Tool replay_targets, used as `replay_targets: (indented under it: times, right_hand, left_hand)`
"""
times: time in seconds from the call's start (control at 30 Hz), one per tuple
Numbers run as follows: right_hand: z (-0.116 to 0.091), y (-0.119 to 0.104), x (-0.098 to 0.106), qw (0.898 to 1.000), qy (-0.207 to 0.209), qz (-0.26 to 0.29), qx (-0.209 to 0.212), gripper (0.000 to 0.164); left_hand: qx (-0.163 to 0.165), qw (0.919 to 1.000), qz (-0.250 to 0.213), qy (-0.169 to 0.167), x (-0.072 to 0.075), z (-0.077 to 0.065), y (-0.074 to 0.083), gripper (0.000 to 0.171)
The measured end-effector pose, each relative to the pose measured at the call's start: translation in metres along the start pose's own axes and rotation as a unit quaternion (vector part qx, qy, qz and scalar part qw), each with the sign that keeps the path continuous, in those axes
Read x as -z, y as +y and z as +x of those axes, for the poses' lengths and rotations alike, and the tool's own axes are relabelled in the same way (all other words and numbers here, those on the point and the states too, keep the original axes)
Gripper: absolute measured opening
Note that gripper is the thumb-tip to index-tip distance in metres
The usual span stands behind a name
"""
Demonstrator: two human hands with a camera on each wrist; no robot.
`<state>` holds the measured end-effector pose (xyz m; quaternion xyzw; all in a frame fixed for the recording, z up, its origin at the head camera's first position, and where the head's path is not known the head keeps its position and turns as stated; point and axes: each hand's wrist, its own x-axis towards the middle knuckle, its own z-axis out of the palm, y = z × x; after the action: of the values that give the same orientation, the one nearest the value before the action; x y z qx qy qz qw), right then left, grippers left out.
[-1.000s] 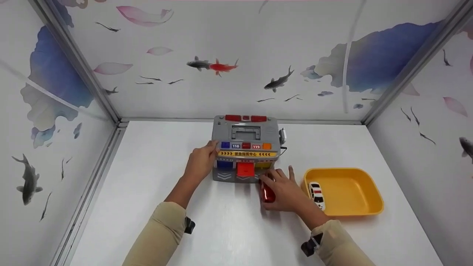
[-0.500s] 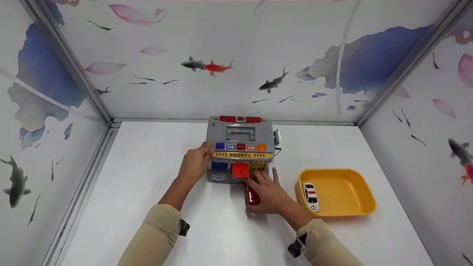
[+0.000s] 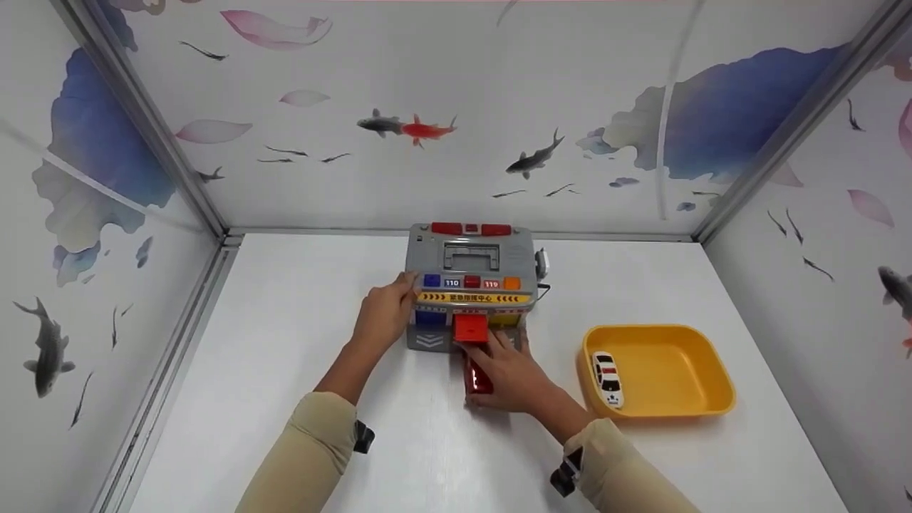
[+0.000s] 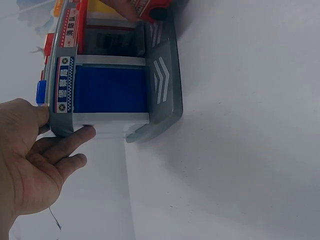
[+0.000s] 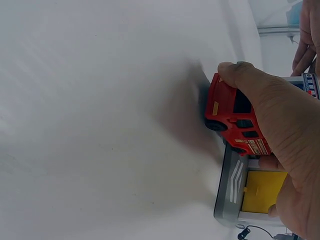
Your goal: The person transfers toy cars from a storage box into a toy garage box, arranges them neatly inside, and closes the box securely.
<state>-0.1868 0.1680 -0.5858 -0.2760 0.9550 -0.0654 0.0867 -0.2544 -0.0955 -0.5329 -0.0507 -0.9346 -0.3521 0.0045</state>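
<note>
A grey toy garage (image 3: 420, 246) stands against the back wall, with a blue door (image 4: 112, 89), a raised red middle door (image 3: 471, 328) and a yellow door (image 5: 263, 191). With thumb and fingers, my left hand (image 3: 382, 311) grips the garage's left roof edge. My right hand (image 3: 511, 375) holds a red toy van (image 5: 232, 107) in front of the middle doorway. In the left wrist view, the red van's end (image 4: 151, 8) hangs over the grey front ramp (image 4: 164, 75). My palm and fingers hide part of the van in the head view.
To the right stands a yellow tray (image 3: 670, 331) with a white toy car (image 3: 608, 380) along its left side. A small hooked cord (image 3: 546, 288) juts from the garage's right side. Printed panels wall in the white table (image 3: 299, 456) at the back and sides.
My right hand has carried the red toy van leftward, from before the yellow door to before the middle doorway. The left hand keeps its grip on the garage.
</note>
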Motion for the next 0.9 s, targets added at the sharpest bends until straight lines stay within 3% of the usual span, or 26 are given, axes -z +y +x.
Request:
replay_targets:
  times: [0.4,0.6,0.9]
  right_hand:
    - [0.005,-0.007,-0.011,0.999,0.038,-0.033,0.004,0.100]
    - [0.006,-0.008,-0.019,0.999,0.047,-0.005,-0.016,0.097]
    - [0.005,-0.007,-0.029,0.996,0.086,0.023,-0.017,0.064]
  left_hand:
    - [0.007,1.0000,-0.004,0.003,-0.001,0.000,-0.001,0.047]
    - [-0.001,1.0000,0.004,0.009,-0.002,0.000,0.000,0.046]
    - [-0.004,0.9998,0.009,0.015,-0.003,0.001,0.000,0.046]
